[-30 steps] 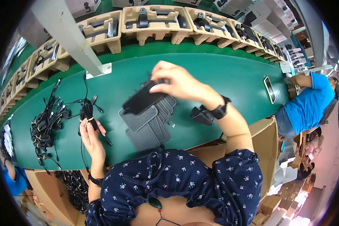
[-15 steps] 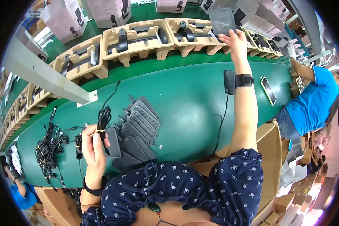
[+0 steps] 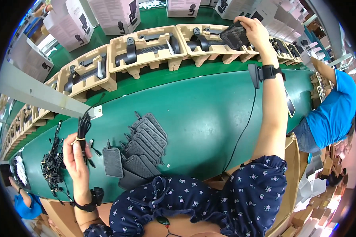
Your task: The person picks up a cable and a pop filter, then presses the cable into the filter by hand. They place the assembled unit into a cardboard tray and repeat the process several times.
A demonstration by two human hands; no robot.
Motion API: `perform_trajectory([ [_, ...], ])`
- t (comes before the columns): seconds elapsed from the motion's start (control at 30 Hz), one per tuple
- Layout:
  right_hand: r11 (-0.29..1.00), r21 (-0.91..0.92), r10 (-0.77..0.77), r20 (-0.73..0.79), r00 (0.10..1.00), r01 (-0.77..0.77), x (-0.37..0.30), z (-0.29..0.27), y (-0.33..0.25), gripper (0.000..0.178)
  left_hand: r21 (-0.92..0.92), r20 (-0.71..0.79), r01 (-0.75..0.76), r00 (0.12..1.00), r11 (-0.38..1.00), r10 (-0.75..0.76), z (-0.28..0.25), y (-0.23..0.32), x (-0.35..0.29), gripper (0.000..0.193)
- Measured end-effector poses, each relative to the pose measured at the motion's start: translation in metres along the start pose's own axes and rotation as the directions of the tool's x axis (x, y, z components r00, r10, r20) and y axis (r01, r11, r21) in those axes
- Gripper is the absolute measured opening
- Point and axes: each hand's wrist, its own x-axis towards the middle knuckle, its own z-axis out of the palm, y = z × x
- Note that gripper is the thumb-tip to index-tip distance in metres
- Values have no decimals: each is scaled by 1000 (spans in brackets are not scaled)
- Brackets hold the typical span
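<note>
In my left hand (image 3: 76,158) is a bundle of black cable (image 3: 83,127) tied with a pale band, raised over the left part of the table. My right hand (image 3: 258,33) reaches far forward and grips a flat black mesh-faced pad (image 3: 234,36) by its upper right edge. That pad overlaps the right end of a tan moulded tray (image 3: 190,52) holding black parts; whether they touch cannot be told. Overlapping dark grey pads (image 3: 148,136) with short stubs lie in front of me, a single pad (image 3: 113,162) nearest my left hand.
A tangle of banded black cables (image 3: 51,168) lies at left. Filled tan trays (image 3: 110,63) form a curved row, with white printed boxes (image 3: 114,15) behind. A white metal post (image 3: 43,89) slants across the left side. A phone (image 3: 290,106) and a person in blue (image 3: 331,112) are at right.
My right hand has shifted forward and right, and the pad in it has turned to show its mesh face. My left hand has moved left with the cable bundle, uncovering the nearest pad.
</note>
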Motion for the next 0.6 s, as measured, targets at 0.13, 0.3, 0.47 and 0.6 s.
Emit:
perform_trajectory([
  [0.13, 992, -22, -123, 71, 990, 125, 17, -4, -2, 16, 82, -29, 72, 997, 994, -70, -43, 5, 14, 20],
  [0.3, 959, 59, -282, 173, 944, 276, 35, 19, 6, 15, 94, -96, 103, 991, 990, -94, -65, 15, 24, 24],
  [0.47, 958, 177, -255, 176, 951, 224, 19, 74, -29, 23, -8, 56, 73, 996, 997, -72, -21, 18, 35, 23],
  [0.6, 970, 228, -115, 131, 985, 83, -12, 99, -42, 25, -105, 231, 86, 971, 991, -60, 14, 26, 46, 18],
])
